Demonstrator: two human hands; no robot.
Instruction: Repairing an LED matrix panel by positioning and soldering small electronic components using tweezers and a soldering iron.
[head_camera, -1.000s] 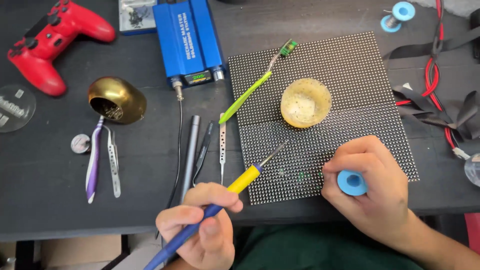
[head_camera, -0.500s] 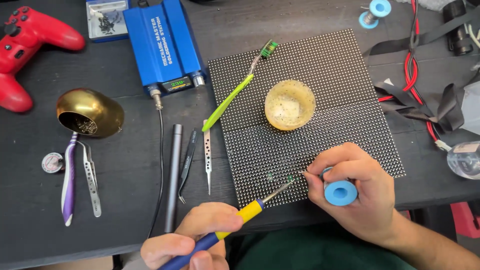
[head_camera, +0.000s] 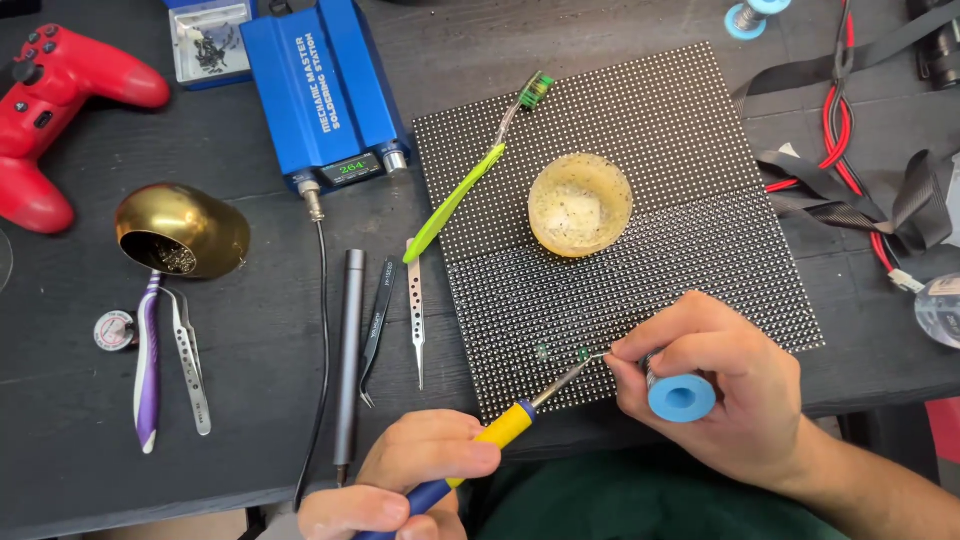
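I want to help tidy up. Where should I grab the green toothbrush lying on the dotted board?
Probably take the green toothbrush by its long green handle, near the lower end that hangs off the dotted board over the black table. Come from above and pinch its two long sides. The handle lies flat and slanted, with bare table beside it. The bristle end is small, so leave that alone.

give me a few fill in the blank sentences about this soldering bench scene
1. The left hand holds a soldering iron with a blue and ____ handle.
2. The right hand holds a spool coloured ____.
3. The small round dish sits on the dotted ____ panel.
4. The game controller at the far left is ____.

Missing words: yellow; blue; LED; red
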